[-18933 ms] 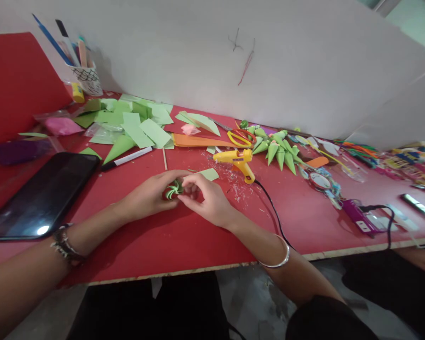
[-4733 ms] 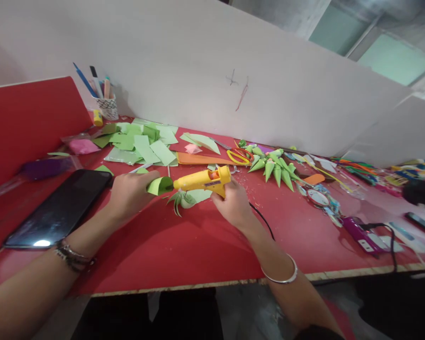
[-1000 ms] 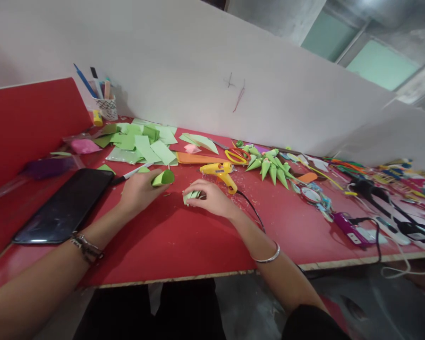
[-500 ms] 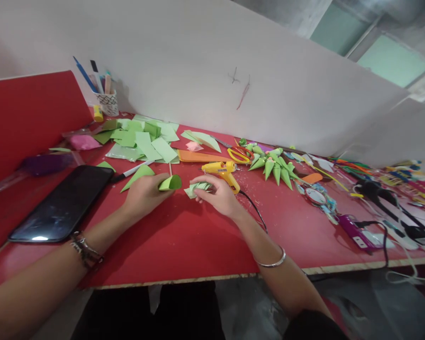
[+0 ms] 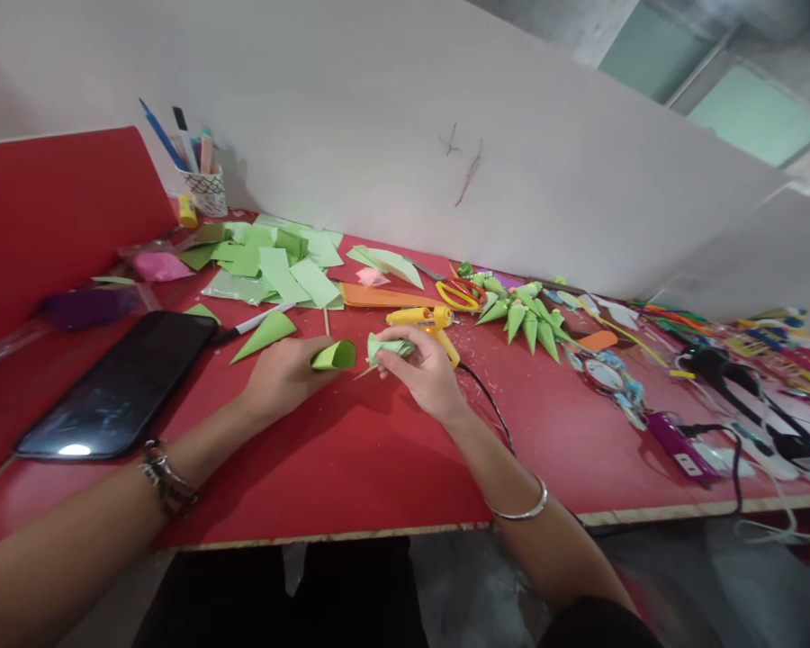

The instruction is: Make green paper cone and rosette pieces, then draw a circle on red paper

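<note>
My left hand point(image 5: 280, 373) is closed round a rolled green paper cone point(image 5: 336, 355), its open end turned toward the right. Just across from it, my right hand point(image 5: 422, 364) pinches a light green folded paper piece point(image 5: 388, 347) between thumb and fingers. The two papers are close but apart. Behind my right hand lies a yellow glue gun point(image 5: 411, 317), partly hidden by the fingers. Another green paper cone point(image 5: 265, 335) rests on the red table point(image 5: 337, 459) beyond my left hand.
A black phone point(image 5: 118, 387) lies at the left, near a pen cup point(image 5: 206, 189). Green paper sheets point(image 5: 280, 274) are piled behind. Scissors point(image 5: 457, 295), a cluster of green cones point(image 5: 526, 315) and a purple power adapter point(image 5: 679, 445) are to the right.
The cone in my left hand has shifted slightly right, its opening turned more into view. In my right hand the folded paper has been tilted and raised a little.
</note>
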Demonstrator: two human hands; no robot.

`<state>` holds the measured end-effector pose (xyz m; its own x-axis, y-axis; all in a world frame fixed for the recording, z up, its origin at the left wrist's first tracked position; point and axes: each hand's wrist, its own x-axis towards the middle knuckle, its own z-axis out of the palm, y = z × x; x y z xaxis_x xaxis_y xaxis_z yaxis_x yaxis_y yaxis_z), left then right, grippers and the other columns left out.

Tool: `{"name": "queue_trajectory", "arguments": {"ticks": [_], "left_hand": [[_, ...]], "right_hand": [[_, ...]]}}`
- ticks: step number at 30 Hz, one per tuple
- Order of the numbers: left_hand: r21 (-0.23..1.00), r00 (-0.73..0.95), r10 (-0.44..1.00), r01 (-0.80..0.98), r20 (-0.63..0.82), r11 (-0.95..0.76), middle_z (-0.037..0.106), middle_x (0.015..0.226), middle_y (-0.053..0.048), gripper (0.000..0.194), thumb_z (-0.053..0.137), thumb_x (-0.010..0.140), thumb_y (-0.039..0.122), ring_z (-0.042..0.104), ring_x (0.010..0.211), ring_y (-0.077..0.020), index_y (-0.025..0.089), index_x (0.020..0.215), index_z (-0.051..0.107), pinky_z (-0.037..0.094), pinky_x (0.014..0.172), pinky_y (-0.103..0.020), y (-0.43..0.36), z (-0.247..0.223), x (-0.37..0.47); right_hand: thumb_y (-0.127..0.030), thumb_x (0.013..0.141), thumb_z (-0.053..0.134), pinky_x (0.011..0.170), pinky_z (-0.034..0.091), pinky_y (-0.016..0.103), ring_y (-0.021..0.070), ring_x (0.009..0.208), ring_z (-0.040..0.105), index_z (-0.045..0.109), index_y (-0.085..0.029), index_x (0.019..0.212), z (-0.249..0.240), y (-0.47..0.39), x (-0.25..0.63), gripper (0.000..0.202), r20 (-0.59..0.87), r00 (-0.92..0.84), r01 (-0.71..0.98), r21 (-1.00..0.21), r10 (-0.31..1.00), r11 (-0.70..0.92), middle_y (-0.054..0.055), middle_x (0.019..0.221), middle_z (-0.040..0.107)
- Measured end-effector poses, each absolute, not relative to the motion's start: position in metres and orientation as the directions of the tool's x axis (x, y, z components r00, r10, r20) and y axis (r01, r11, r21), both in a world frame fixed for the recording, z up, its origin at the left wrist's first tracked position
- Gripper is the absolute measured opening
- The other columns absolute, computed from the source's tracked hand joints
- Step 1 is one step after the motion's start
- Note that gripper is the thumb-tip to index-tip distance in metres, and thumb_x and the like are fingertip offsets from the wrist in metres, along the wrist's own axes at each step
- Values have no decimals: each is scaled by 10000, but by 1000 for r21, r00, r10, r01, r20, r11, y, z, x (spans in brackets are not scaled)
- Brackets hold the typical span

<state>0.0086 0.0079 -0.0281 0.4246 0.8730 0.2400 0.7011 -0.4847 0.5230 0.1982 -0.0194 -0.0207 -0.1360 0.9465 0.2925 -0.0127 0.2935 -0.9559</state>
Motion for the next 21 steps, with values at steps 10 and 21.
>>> {"name": "queue_trajectory", "arguments": {"ticks": [10, 21], "left_hand": [[500, 427, 892, 745, 150, -441, 583, 610, 3, 219, 502, 748, 371, 470, 546, -122, 183, 784, 609, 240, 499, -219, 2, -29, 17], [549, 435, 886, 706, 161, -447, 609, 646, -6, 250, 479, 765, 395, 491, 563, -129, 186, 818, 606, 269, 508, -211, -3, -28, 20]], "right_hand": [[-294, 718, 633, 524, 529, 211, 54, 537, 571, 569, -194, 817, -18, -29, 179, 154, 304, -18, -36, -952, 953, 303, -18, 850, 537], [-275, 759, 604, 670, 467, 273, 145, 793, 540, 546, -214, 846, -21, -33, 178, 121, 544, -31, 334, -785, 838, 522, 20, 845, 552]]}}
